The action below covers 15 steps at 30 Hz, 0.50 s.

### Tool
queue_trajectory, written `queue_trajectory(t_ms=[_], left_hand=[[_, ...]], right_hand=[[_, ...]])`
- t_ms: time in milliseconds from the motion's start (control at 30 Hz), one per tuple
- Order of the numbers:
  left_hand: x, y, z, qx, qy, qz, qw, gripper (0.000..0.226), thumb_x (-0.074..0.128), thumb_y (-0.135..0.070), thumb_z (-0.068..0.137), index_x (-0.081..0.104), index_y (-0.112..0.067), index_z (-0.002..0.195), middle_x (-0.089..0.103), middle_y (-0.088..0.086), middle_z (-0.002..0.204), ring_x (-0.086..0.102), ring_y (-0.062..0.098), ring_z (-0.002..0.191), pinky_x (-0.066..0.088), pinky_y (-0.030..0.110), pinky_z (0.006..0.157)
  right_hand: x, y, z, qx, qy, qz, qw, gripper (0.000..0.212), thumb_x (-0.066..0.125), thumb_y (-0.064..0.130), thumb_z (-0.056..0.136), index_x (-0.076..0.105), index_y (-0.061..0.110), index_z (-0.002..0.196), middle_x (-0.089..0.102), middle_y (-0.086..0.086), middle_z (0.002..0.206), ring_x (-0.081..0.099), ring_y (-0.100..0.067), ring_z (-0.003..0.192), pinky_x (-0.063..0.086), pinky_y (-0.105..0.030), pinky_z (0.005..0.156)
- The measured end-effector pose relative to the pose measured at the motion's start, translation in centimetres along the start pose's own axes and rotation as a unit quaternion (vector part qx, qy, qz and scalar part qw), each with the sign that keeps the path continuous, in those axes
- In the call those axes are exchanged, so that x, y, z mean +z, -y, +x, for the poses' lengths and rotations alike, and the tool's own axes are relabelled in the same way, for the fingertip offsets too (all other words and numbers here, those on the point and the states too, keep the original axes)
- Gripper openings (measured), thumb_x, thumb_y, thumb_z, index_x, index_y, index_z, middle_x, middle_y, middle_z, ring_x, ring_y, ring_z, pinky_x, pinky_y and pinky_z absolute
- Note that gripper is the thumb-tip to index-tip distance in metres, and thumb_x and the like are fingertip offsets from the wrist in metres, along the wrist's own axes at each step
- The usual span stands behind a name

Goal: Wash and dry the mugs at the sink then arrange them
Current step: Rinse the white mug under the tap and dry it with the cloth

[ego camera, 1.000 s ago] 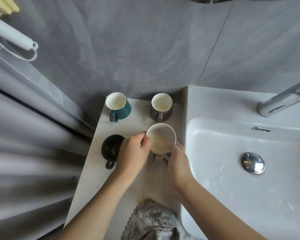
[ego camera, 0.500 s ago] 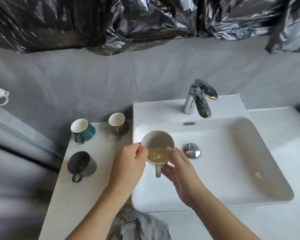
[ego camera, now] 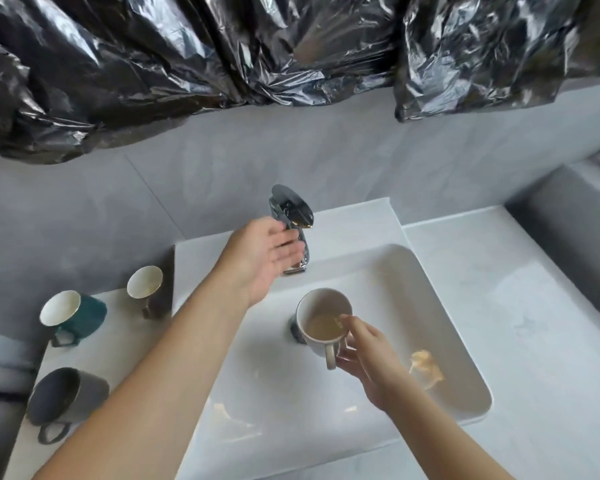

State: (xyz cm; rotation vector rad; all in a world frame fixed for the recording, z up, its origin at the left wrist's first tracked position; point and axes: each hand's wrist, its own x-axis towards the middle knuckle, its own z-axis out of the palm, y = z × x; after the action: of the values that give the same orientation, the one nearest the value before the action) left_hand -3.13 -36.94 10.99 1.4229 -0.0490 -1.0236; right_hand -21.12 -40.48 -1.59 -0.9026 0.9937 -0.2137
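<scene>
While the right hand [ego camera: 368, 362] pinches the stained mug [ego camera: 323, 323] over the sink [ego camera: 447, 306], washing looks barely begun. At twelve o'clock, the open left hand [ego camera: 267, 258] reaches the tap [ego camera: 291, 209]; three mugs [ego camera: 73, 317] wait.

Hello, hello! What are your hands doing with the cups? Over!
Left hand open, reaching at faucet. Right hand pinching white mug over sink. Nothing blocking.

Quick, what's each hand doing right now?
Left hand: open, reaching at the faucet.
Right hand: holding the white mug over the sink.
</scene>
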Motion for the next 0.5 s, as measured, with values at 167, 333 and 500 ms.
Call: queue_trajectory(t_ms=[167, 333, 500], left_hand=[[2.0, -2.3, 1.5, -0.079, 0.039, -0.083, 0.993, 0.036, 0.035, -0.010, 0.096, 0.054, 0.012, 0.118, 0.061, 0.032, 0.123, 0.060, 0.044, 0.118, 0.051, 0.044, 0.098], [2.0, -5.9, 2.3, -0.090, 0.035, -0.202, 0.975, 0.034, 0.032, -0.002, 0.093, 0.044, 0.025, 0.110, 0.055, 0.042, 0.121, 0.059, 0.051, 0.112, 0.052, 0.052, 0.091], [1.3, -5.6, 2.4, -0.080, 0.054, -0.151, 0.984, 0.040, 0.032, -0.006, 0.092, 0.048, 0.022, 0.116, 0.061, 0.038, 0.120, 0.063, 0.047, 0.110, 0.054, 0.047, 0.091]], right_hand=[[0.1, 0.7, 3.1, 0.011, 0.024, -0.013, 1.000, 0.026, 0.055, 0.024, 0.096, 0.065, 0.001, 0.092, 0.051, -0.005, 0.065, 0.058, -0.025, 0.070, 0.055, -0.036, 0.076], [0.8, 1.3, 4.5, 0.008, 0.060, -0.012, 0.998, 0.026, 0.054, 0.024, 0.097, 0.066, 0.001, 0.094, 0.053, -0.008, 0.069, 0.059, -0.028, 0.074, 0.055, -0.034, 0.074], [1.3, 1.6, 4.9, 0.016, 0.077, 0.003, 0.997, 0.022, 0.057, 0.026, 0.096, 0.068, 0.010, 0.086, 0.052, -0.009, 0.077, 0.058, -0.029, 0.078, 0.058, -0.042, 0.082]])
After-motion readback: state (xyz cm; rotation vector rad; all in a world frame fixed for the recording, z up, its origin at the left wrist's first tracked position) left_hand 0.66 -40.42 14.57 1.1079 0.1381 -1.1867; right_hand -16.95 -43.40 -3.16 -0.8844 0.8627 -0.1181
